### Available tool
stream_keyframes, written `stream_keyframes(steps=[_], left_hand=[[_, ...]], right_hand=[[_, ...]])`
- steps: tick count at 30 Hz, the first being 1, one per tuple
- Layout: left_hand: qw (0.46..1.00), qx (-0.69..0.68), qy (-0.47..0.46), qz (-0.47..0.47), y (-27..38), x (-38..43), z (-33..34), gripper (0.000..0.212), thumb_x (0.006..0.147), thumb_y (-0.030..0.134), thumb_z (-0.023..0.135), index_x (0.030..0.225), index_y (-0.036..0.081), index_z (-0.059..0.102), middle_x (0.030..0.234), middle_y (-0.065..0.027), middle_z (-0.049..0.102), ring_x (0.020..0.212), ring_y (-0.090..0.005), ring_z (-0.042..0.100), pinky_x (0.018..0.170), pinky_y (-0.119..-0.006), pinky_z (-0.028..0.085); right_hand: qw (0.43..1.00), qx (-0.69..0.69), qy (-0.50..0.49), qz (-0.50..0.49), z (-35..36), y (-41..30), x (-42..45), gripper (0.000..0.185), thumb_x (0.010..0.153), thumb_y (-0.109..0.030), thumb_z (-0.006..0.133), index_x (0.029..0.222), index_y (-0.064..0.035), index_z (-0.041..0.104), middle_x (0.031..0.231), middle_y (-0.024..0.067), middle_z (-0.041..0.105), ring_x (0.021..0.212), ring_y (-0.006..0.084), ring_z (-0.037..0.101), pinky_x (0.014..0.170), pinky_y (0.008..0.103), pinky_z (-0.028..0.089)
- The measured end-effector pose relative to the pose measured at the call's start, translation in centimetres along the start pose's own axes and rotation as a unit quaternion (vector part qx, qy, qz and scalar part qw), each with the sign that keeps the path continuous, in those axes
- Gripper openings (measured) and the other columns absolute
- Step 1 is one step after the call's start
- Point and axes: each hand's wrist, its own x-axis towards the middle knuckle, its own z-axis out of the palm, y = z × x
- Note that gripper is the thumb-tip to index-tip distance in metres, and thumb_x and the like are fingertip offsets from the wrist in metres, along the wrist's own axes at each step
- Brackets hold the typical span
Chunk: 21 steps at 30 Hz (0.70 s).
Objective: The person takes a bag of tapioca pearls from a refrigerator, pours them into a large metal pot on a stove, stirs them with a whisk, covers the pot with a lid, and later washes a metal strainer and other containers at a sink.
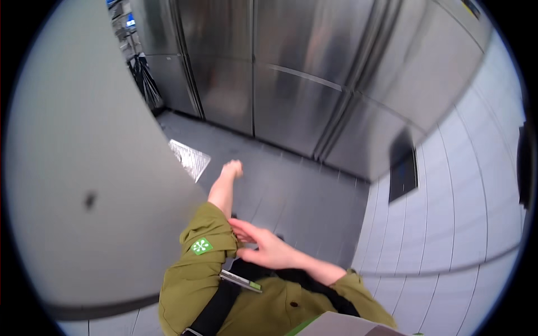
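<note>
My left hand (233, 168) is held out over the dark tiled floor, its fingers curled in, with nothing visible in it. The olive sleeve (210, 235) of that arm is rolled up to about the elbow and bears a green patch with a white emblem. At the edge of this rolled cuff is my right hand (267, 248), its fingertips against or just behind the fabric and its thumb apart below. A black strap (220, 306) crosses the olive shirt, and a thin flat badge or tag (241, 280) hangs by it.
Tall stainless steel cabinet doors (294, 105) stand ahead. A pale smooth panel (96, 168) fills the left side. A metal floor grate (190, 158) lies beside it. White tiled wall (445, 201) with a dark rectangular opening or panel (404, 176) is at right. A black bag (145, 82) hangs far left.
</note>
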Motion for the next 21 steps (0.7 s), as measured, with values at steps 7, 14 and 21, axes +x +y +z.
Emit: stream_keyframes(steps=[7, 14, 21], left_hand=[[0.998, -0.062, 0.015, -0.01, -5.6, 21.0, -7.0, 0.025, 0.07, 0.014, 0.049, 0.093, 0.014, 0.059, 0.102, -0.0109, 0.054, 0.095, -0.0245, 0.051, 0.081, -0.034, 0.042], [0.959, -0.247, -0.012, -0.136, -21.8, 40.0, -9.8, 0.02, 0.072, 0.018, 0.048, 0.089, 0.013, 0.058, 0.075, -0.0083, 0.06, 0.07, -0.0204, 0.058, 0.064, -0.032, 0.046], [0.787, -0.51, 0.194, -0.29, -44.0, 43.3, -11.4, 0.024, 0.076, 0.02, 0.047, 0.088, 0.003, 0.058, 0.067, -0.0091, 0.059, 0.059, -0.0154, 0.056, 0.051, -0.029, 0.044]], right_hand=[[0.945, -0.313, 0.028, -0.094, -12.8, 2.7, 22.1, 0.033, 0.065, -0.005, 0.05, 0.097, -0.0009, 0.045, 0.088, 0.0138, 0.053, 0.077, 0.0307, 0.052, 0.068, 0.0336, 0.042], [0.942, 0.213, -0.195, 0.171, -22.0, 8.9, 43.5, 0.035, 0.068, 0.002, 0.036, 0.103, -0.002, 0.041, 0.092, 0.0054, 0.049, 0.082, 0.0082, 0.047, 0.071, 0.0202, 0.038], [0.937, 0.043, -0.344, 0.04, -20.5, 17.1, 67.3, 0.033, 0.073, -0.011, 0.051, 0.102, -0.004, 0.038, 0.089, 0.0095, 0.05, 0.081, 0.0185, 0.051, 0.069, 0.0308, 0.041]])
